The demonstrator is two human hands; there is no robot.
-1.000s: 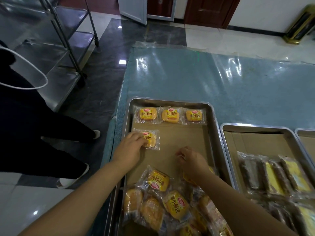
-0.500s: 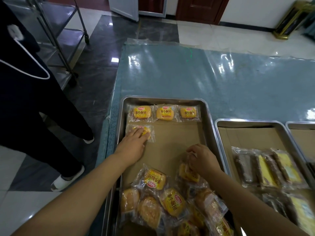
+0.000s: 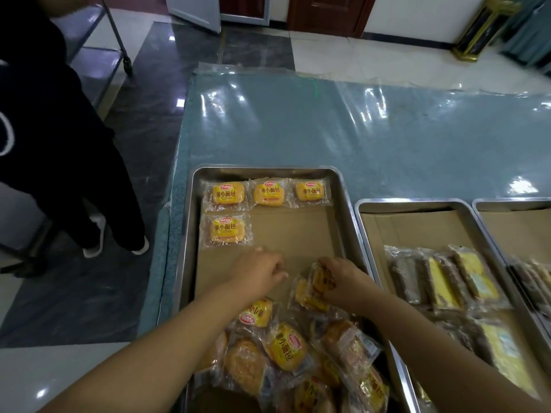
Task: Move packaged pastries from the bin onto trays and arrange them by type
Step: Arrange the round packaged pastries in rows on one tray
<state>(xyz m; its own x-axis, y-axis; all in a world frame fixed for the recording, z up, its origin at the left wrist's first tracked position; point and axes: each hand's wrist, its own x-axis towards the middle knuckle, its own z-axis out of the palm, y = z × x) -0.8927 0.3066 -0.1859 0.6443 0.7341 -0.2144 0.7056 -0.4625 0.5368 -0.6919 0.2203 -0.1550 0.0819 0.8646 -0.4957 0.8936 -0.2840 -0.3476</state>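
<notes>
Gripping a yellow bun packet is what the right hand is doing, fingers curling round it at the far edge of the pile of packets. The left hand is hanging just left of it over the brown card, fingers loosely curling and holding nothing. Both are working in the left tray on the tabletop. At the far end three bun packets are sitting in a row, and a fourth bun packet is lying just nearer, on the left. A second tray on the right is holding long cake packets.
</notes>
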